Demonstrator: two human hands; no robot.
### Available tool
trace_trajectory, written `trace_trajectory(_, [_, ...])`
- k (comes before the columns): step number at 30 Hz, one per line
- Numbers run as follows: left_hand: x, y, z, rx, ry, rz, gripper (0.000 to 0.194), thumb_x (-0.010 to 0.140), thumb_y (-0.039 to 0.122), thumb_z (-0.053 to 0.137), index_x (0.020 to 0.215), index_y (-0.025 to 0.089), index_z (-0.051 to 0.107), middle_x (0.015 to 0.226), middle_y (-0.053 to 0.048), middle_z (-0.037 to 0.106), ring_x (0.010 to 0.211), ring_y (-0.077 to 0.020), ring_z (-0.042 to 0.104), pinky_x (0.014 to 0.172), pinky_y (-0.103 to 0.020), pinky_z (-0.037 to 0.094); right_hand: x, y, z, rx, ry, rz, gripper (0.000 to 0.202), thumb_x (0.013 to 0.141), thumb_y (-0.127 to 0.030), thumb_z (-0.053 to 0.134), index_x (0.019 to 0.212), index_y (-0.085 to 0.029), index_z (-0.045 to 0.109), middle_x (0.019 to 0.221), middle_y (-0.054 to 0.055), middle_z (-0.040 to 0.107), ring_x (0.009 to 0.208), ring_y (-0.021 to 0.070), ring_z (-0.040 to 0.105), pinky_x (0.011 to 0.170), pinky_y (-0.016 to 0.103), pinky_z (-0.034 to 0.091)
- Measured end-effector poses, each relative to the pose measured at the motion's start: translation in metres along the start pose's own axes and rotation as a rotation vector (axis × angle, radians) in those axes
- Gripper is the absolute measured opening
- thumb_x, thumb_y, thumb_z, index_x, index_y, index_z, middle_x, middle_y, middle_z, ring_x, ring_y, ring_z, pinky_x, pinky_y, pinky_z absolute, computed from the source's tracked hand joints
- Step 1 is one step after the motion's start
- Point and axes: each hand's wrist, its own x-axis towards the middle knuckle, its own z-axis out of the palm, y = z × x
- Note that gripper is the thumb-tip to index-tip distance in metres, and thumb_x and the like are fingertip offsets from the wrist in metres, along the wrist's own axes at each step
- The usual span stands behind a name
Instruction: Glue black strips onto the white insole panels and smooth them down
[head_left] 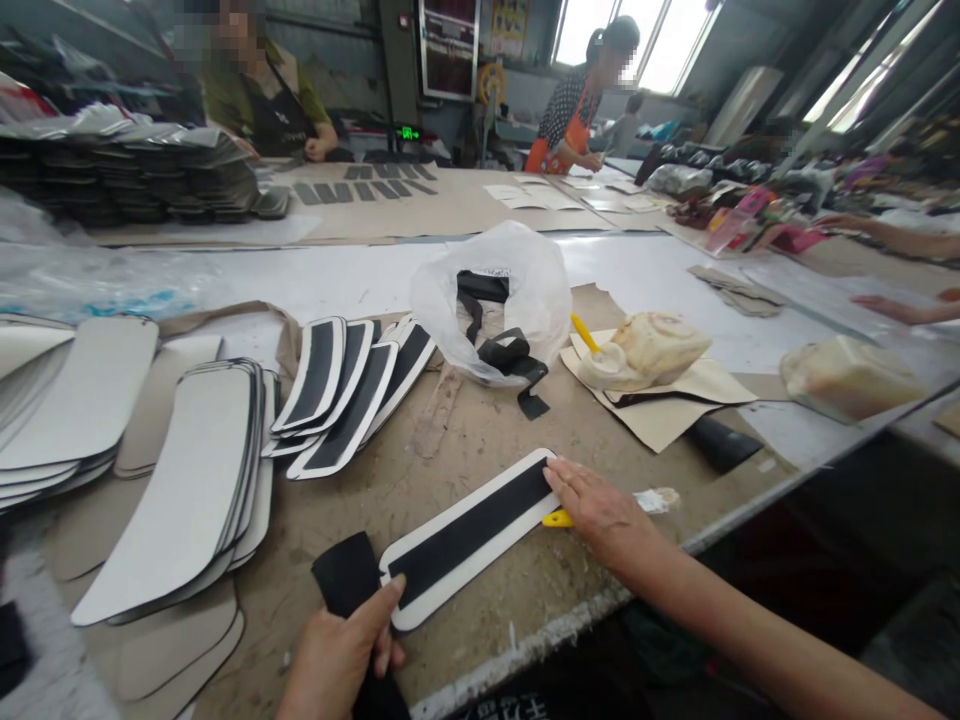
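A long white panel with a black strip down its middle (469,535) lies on the worn tabletop (480,440) near the front edge. My right hand (596,510) rests flat on its right end, fingers together, beside a yellow-handled tool (559,518). My left hand (341,650) presses its thumb on the panel's left end and grips a piece of black fabric (346,575) that passes under that end.
Finished striped panels (352,390) are fanned out behind; blank white panels (187,480) are stacked at left. A plastic bag with black strips (499,310), a glue-soaked lump on paper (652,350) and another lump (847,375) sit to the right. Other people work at farther tables.
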Motion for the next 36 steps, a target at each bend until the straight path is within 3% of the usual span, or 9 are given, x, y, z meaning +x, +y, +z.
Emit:
trace_trajectory(6, [-0.001, 0.002, 0.000, 0.015, -0.001, -0.007, 0.056, 0.066, 0.060, 0.063, 0.028, 0.024, 0.042, 0.033, -0.001, 0.041, 0.045, -0.0227, 0.053, 0.066, -0.035, 0.041, 0.003, -0.005, 0.003, 0.074, -0.005, -0.104, 0.045, 0.079, 0.004, 0.038, 0.120, -0.003, 0.057, 0.124, 0.020, 0.058, 0.115, 0.0253, 0.055, 0.094, 0.038, 0.050])
trace_trajectory(10, [0.003, -0.003, -0.001, -0.004, -0.021, 0.002, 0.057, 0.065, 0.064, 0.062, 0.030, 0.023, 0.042, 0.033, -0.002, 0.042, 0.046, -0.0229, 0.054, 0.065, -0.034, 0.041, -0.014, 0.022, 0.003, 0.188, -0.107, 0.155, 0.048, 0.076, 0.003, 0.038, 0.120, -0.005, 0.057, 0.124, 0.021, 0.057, 0.115, 0.0266, 0.055, 0.097, 0.042, 0.046])
trace_trajectory(13, [0.006, -0.009, -0.003, -0.048, -0.039, 0.006, 0.055, 0.064, 0.061, 0.064, 0.031, 0.023, 0.042, 0.033, -0.001, 0.041, 0.044, -0.0214, 0.053, 0.061, -0.032, 0.041, -0.015, 0.032, -0.006, 0.387, -0.102, 0.361, 0.043, 0.080, -0.006, 0.040, 0.118, -0.009, 0.058, 0.121, 0.020, 0.060, 0.111, 0.0279, 0.057, 0.094, 0.044, 0.047])
trace_trajectory(16, [0.006, -0.014, -0.008, -0.151, -0.064, 0.025, 0.051, 0.066, 0.053, 0.067, 0.033, 0.023, 0.040, 0.033, 0.001, 0.040, 0.042, -0.0173, 0.048, 0.056, -0.029, 0.040, -0.002, 0.029, -0.020, 0.692, -0.144, 0.539, 0.036, 0.091, -0.029, 0.035, 0.113, -0.014, 0.059, 0.097, 0.013, 0.068, 0.080, 0.0223, 0.067, 0.068, 0.034, 0.057])
trace_trajectory(18, [0.004, -0.014, -0.011, -0.237, -0.075, 0.029, 0.049, 0.067, 0.047, 0.068, 0.036, 0.022, 0.040, 0.034, 0.002, 0.039, 0.041, -0.0149, 0.043, 0.053, -0.028, 0.039, 0.008, 0.027, -0.027, 0.918, -0.235, 0.678, 0.043, 0.092, -0.045, 0.033, 0.101, -0.014, 0.061, 0.075, 0.007, 0.065, 0.052, 0.0155, 0.060, 0.047, 0.026, 0.051])
trace_trajectory(20, [0.000, -0.013, -0.014, -0.300, -0.084, 0.028, 0.046, 0.068, 0.043, 0.068, 0.038, 0.022, 0.041, 0.035, 0.003, 0.038, 0.040, -0.0134, 0.041, 0.051, -0.026, 0.038, 0.017, 0.026, -0.032, 1.071, -0.289, 0.753, 0.046, 0.088, -0.054, 0.037, 0.090, -0.014, 0.060, 0.060, 0.000, 0.055, 0.041, 0.0102, 0.048, 0.038, 0.022, 0.041])
trace_trajectory(24, [-0.007, -0.006, -0.018, -0.351, -0.093, 0.026, 0.048, 0.069, 0.042, 0.069, 0.039, 0.022, 0.038, 0.036, 0.004, 0.037, 0.041, -0.0123, 0.039, 0.051, -0.025, 0.038, 0.026, 0.026, -0.040, 1.242, -0.299, 0.780, 0.042, 0.079, -0.058, 0.052, 0.076, -0.016, 0.052, 0.048, -0.009, 0.034, 0.039, 0.0054, 0.032, 0.036, 0.017, 0.026])
trace_trajectory(28, [-0.010, -0.002, -0.020, -0.374, -0.111, 0.049, 0.047, 0.070, 0.045, 0.069, 0.042, 0.021, 0.040, 0.038, 0.004, 0.038, 0.042, -0.0118, 0.038, 0.050, -0.025, 0.038, 0.027, 0.018, -0.051, 1.375, -0.335, 0.800, 0.047, 0.073, -0.061, 0.058, 0.063, -0.018, 0.042, 0.048, -0.007, 0.039, 0.040, 0.0036, 0.029, 0.038, 0.017, 0.019])
trace_trajectory(36, [-0.014, 0.005, -0.020, -0.384, -0.077, 0.057, 0.051, 0.070, 0.046, 0.069, 0.039, 0.022, 0.037, 0.035, 0.004, 0.035, 0.040, -0.0116, 0.037, 0.049, -0.026, 0.038, 0.026, 0.011, -0.059, 1.559, -0.270, 0.735, 0.049, 0.071, -0.062, 0.061, 0.063, -0.018, 0.040, 0.046, -0.009, 0.037, 0.041, 0.0034, 0.024, 0.040, 0.019, 0.017])
